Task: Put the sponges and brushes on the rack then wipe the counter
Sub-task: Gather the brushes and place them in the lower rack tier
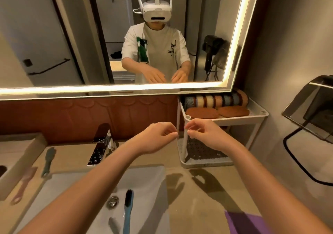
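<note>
A white two-tier rack (257,115) stands on the counter at the right. Its top shelf holds a row of upright sponges (216,100) and two flat brown sponges (201,112). My left hand (158,138) and right hand (203,134) hover close together by the rack's front-left post, fingers loosely curled, holding nothing. A blue brush (127,210) lies in the sink (72,188). On the counter at the left lie a grey-green brush (47,161) and a pink brush (23,185). A purple cloth (248,223) lies at the bottom right.
A chrome faucet (100,143) rises behind the sink. A beige box (23,149) sits at the far left. A black wire holder (306,143) projects from the right wall. The rack's lower shelf carries a dark perforated mat (203,152). A lit mirror (54,35) hangs above.
</note>
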The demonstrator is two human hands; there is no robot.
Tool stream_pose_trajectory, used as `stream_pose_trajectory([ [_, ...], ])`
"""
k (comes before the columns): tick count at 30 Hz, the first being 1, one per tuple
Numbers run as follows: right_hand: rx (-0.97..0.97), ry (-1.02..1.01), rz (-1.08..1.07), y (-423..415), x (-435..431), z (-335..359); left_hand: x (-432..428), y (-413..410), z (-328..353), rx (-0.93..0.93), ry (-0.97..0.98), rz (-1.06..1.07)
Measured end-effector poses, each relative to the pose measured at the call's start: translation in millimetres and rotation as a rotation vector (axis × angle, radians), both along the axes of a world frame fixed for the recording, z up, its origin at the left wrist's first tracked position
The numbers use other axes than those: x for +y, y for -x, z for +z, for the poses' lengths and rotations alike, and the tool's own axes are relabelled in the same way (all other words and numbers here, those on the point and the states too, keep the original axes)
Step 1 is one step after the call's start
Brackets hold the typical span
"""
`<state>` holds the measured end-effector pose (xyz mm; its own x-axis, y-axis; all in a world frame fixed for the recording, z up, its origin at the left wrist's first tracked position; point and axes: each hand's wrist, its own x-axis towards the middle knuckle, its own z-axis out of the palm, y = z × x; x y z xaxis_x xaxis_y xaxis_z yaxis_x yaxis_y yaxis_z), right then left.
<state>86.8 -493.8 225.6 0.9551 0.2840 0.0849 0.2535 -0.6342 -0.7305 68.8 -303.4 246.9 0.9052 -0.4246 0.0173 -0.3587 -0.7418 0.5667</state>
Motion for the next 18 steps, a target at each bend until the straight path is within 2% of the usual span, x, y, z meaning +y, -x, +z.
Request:
stream_pose_trajectory([
  [8,0.186,0.098,0.23,47.0,86.3,-54.3,94.0,64.0,-43.1,0.187,-0.167,0.112],
  [11,0.257,0.12,0.258,67.1,121.0,-86.2,132.6,87.9,-68.9,0.304,-0.141,0.206],
  [18,0.388,0.119,0.319,108.6,184.4,-139.4,209.6,144.0,-120.8,0.441,-0.124,0.361],
])
